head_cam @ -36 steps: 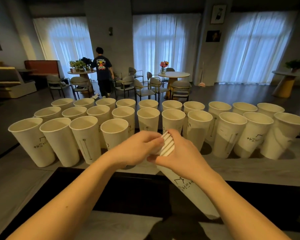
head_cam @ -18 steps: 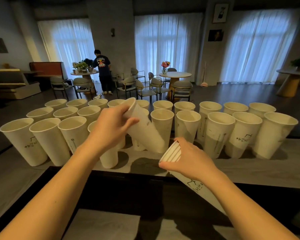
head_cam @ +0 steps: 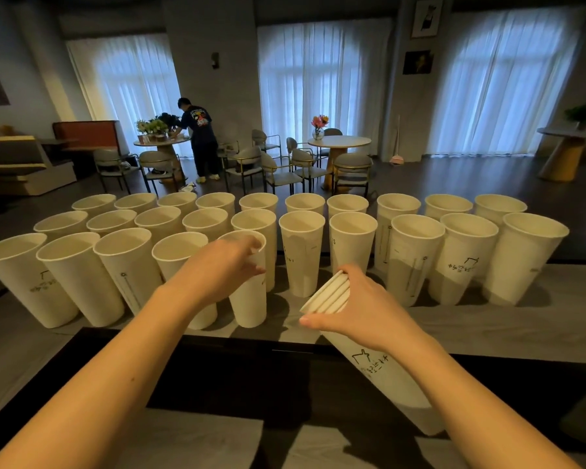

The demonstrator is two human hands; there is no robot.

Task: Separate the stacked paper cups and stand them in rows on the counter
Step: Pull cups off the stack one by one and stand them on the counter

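Twenty-five cups (head_cam: 301, 252) standing on the counter (head_cam: 487, 326); one stack (head_cam: 329, 292); two hands (head_cam: 217, 269).

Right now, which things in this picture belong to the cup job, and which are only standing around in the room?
Belong to the job:
left hand
single cup
right hand
cup stack
standing cups
counter

Only standing around:
round table
chairs
flower vase
person at the far table

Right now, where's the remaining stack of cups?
Head view, lower right: the stack lies tilted in the right hand, over the counter's near edge.
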